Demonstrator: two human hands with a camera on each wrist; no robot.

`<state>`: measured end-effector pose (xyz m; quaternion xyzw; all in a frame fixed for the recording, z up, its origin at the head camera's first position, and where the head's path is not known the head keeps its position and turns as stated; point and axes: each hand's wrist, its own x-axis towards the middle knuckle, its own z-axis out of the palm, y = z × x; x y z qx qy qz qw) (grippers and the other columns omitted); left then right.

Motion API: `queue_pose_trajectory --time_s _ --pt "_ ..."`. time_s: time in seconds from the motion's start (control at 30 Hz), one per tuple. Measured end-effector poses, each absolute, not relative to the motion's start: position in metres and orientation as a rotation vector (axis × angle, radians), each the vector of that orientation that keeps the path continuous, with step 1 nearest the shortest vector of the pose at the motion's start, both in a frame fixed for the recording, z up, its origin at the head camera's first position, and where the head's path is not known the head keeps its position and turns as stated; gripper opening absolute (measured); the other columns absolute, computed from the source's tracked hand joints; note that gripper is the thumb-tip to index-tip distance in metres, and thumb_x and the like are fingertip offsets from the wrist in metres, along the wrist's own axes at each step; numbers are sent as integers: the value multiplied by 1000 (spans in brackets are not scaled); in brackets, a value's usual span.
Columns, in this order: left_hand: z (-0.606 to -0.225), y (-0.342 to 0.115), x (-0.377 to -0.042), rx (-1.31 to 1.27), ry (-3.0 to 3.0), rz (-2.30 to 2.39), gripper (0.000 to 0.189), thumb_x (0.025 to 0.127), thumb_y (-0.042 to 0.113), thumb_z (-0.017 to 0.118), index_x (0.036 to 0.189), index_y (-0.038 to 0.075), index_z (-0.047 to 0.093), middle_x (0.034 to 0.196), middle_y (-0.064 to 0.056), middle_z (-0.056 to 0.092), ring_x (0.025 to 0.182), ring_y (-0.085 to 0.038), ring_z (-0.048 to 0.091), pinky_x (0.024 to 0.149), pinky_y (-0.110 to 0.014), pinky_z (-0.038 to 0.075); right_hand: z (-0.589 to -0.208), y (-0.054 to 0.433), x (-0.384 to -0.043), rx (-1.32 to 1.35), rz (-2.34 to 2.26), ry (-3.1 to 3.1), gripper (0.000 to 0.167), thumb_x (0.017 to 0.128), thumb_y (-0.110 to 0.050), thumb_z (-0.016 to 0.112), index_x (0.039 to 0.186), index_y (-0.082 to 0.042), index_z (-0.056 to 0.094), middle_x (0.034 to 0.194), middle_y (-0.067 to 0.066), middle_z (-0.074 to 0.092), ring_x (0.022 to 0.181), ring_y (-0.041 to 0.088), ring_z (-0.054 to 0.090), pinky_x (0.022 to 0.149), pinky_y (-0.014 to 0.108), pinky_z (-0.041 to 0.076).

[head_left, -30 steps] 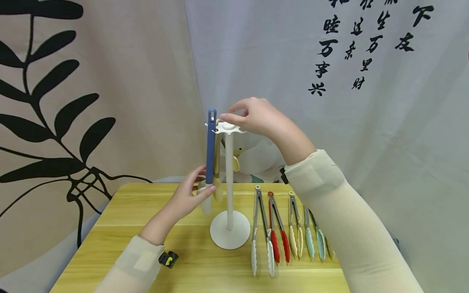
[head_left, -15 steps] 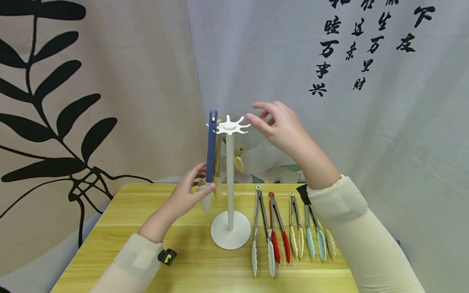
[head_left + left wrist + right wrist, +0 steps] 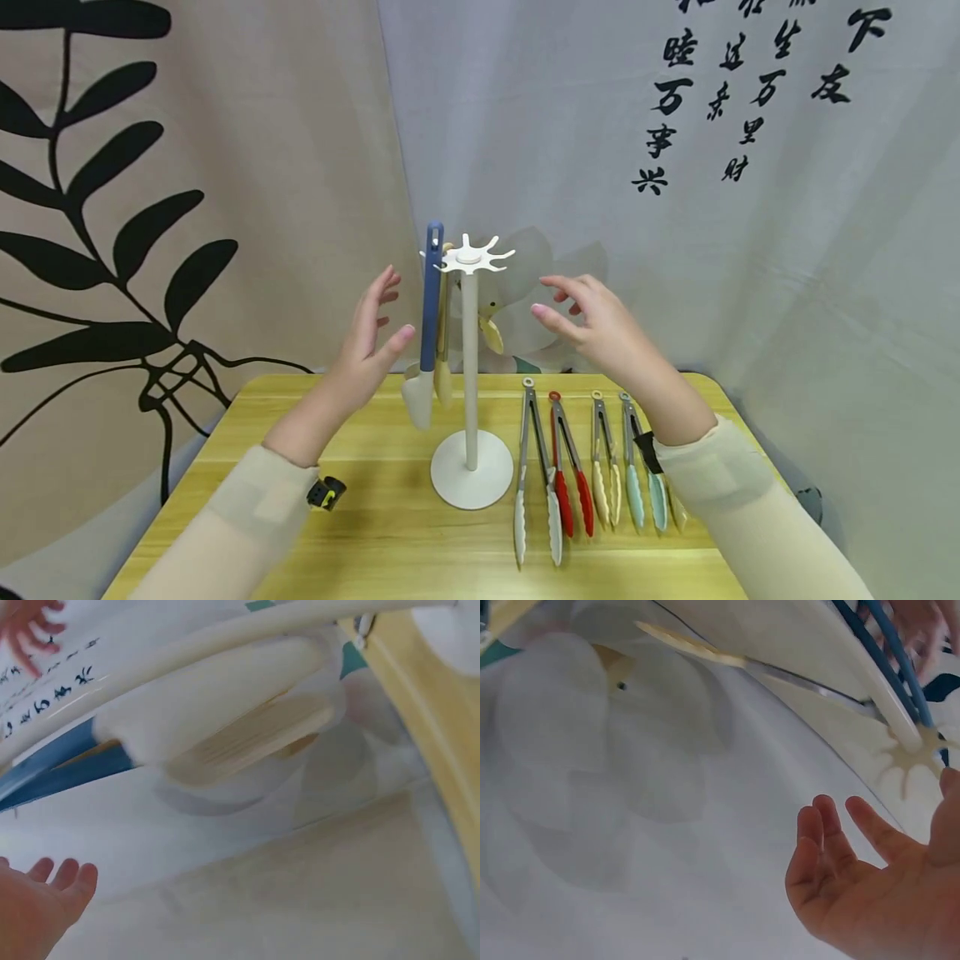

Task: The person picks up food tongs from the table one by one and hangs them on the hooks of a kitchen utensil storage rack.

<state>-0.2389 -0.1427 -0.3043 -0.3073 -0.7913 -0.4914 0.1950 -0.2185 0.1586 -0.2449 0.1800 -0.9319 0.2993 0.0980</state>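
Note:
A white stand (image 3: 470, 358) with a star-shaped hook top (image 3: 471, 258) rises from a round base. On its left side hang blue-handled tongs (image 3: 431, 317) with pale tips (image 3: 210, 697). Behind them hang metal tongs with cream tips (image 3: 444, 383); one such tip (image 3: 690, 645) points away in the right wrist view. To the left of the blue-handled tongs is my left hand (image 3: 348, 358), fingers spread and apart from them. My right hand (image 3: 603, 321), fingers loosely bent, hovers in the air right of the stand. Neither hand holds anything.
Several tongs lie in a row on the wooden table (image 3: 375, 533), right of the base: white-tipped (image 3: 536, 475), red-tipped (image 3: 570, 467), cream-tipped (image 3: 606, 467) and light-blue-tipped (image 3: 643, 467). Another cream tip (image 3: 678, 507) shows partly behind my right sleeve. A printed curtain (image 3: 562, 125) hangs behind.
My left hand has let go of the blue-handled tongs' lower part and drawn back left. My right hand has left the stand's top, moving right and then down. The hanging tongs stay in place.

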Motion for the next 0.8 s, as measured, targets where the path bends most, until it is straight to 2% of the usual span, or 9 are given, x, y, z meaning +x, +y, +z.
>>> queue_pose_trajectory --time_s 0.1,0.2,0.3,0.4,0.5,0.6,0.8 --pt "-286 -141 -242 -898 -2182 -1309 78 91 33 58 152 26 11 154 0 21 136 -24 28 105 -54 29 -262 161 -219 532 871 -2788 57 93 -48 52 140 -18 45 119 7 52 106 25 51 87 43 45" --pt "-266 -137 -247 -924 -2177 -1269 89 85 52 62 152 28 9 155 5 22 138 -20 27 105 -54 30 -281 163 -219 548 854 -2816 57 93 -48 52 140 -17 45 116 7 53 106 26 52 87 44 45" --pt "-246 -133 -251 -928 -2197 -1275 96 78 61 65 151 30 10 154 8 26 139 -17 28 106 -53 31 -300 164 -217 564 857 -2838 56 93 -49 52 139 -17 47 116 7 55 104 26 52 86 44 46" --pt "-229 -130 -250 -926 -2239 -1316 95 77 54 70 151 32 13 152 8 30 138 -16 29 107 -51 30 -320 164 -215 563 864 -2868 56 92 -49 54 138 -18 47 117 6 55 105 25 53 86 45 46" --pt "-214 -124 -248 -953 -2286 -1342 91 80 38 73 151 29 17 152 2 32 138 -20 30 108 -52 28 -342 164 -214 557 855 -2900 56 91 -49 55 138 -18 48 119 6 56 107 24 55 86 46 47" --pt "-206 -119 -250 -998 -2345 -1310 82 80 24 73 149 25 28 150 -2 37 138 -19 31 109 -51 28 -363 164 -213 537 850 -2943 57 90 -48 57 138 -17 48 121 7 56 108 24 56 86 45 48" --pt "-201 -114 -265 -1097 -2447 -1244 58 80 22 75 133 25 52 133 4 55 127 -12 45 109 -40 31 -400 164 -208 492 909 -3049 62 89 -51 57 138 -15 47 128 11 54 112 27 57 88 46 49"
